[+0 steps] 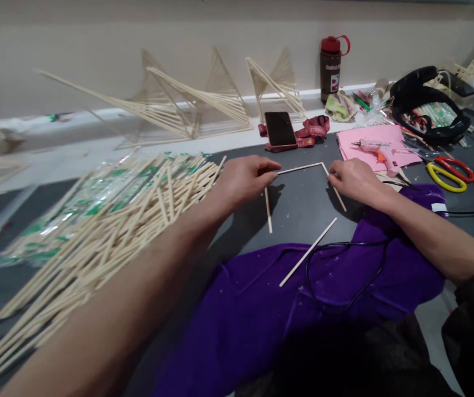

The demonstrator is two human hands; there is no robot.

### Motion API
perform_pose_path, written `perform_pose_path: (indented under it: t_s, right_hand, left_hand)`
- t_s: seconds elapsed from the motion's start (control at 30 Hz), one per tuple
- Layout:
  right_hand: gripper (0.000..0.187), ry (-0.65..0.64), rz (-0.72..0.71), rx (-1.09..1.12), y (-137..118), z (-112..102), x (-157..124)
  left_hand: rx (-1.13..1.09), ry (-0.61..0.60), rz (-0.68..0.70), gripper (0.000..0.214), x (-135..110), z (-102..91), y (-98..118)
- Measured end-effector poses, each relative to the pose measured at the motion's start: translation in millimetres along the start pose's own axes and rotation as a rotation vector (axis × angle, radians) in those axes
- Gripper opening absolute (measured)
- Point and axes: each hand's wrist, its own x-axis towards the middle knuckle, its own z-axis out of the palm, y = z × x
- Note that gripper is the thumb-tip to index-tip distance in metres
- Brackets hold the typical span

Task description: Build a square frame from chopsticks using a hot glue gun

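My left hand point(243, 179) pinches the left corner of a three-sided frame of thin wooden sticks point(301, 167) lying on the dark grey table point(299, 207). At the frame's right corner my right hand point(355, 179) is closed on the sticks. One loose stick point(308, 252) lies slantwise below the frame, half on a purple cloth point(303, 309). A black cable point(344, 275) loops over that cloth.
A big heap of wooden sticks and plastic wrappers point(96, 226) fills the left. Stick models point(187, 105) stand at the back wall with a phone point(280, 129), a lanyard and a dark bottle point(330, 66). At right: pink paper, glue gun point(380, 151), scissors point(450, 173), black headset point(427, 105).
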Motion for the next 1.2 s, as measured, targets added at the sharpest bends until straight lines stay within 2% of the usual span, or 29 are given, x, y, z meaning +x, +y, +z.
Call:
perform_pose_path:
  t_s: [0.17, 0.3, 0.37, 0.53, 0.7, 0.83, 0.97, 1.07, 1.2]
  right_hand:
    - [0.031, -0.061, -0.138, 0.080, -4, -5, -19]
    - [0.028, -0.175, -0.367, 0.096, -16, -10, -32]
    - [0.027, -0.213, -0.450, 0.064, -23, -12, -37]
    - [0.026, -0.243, -0.511, 0.066, -32, -10, -42]
    - [0.024, -0.291, -0.589, 0.119, -29, -3, -42]
    - [0.026, -0.324, -0.641, 0.211, -22, -3, -44]
    - [0.028, -0.313, -0.659, 0.242, -16, -3, -47]
    - [0.020, -0.308, -0.654, 0.205, -16, -1, -51]
    - [0.017, -0.226, -0.684, 0.229, -18, -2, -55]
  left_hand:
    - [-0.008, -0.078, -0.089, 0.033, -61, -6.6, -22]
    - [0.011, -0.121, -0.109, 0.030, -81, -0.6, -20]
    - [0.035, -0.126, -0.121, 0.029, -84, 2.3, -17]
    - [0.042, -0.093, -0.104, 0.028, -85, 11.8, -13]
    - [-0.024, -0.035, -0.001, 0.030, -88, 21.8, -17]
    - [-0.066, -0.003, 0.001, 0.027, -88, 23.3, -18]
    - [-0.103, 0.031, -0.003, 0.023, -89, 24.6, -18]
    - [-0.129, 0.051, 0.037, 0.021, -91, 27.7, -20]
    - [-0.157, 0.089, 0.096, 0.024, -95, 31.2, -24]
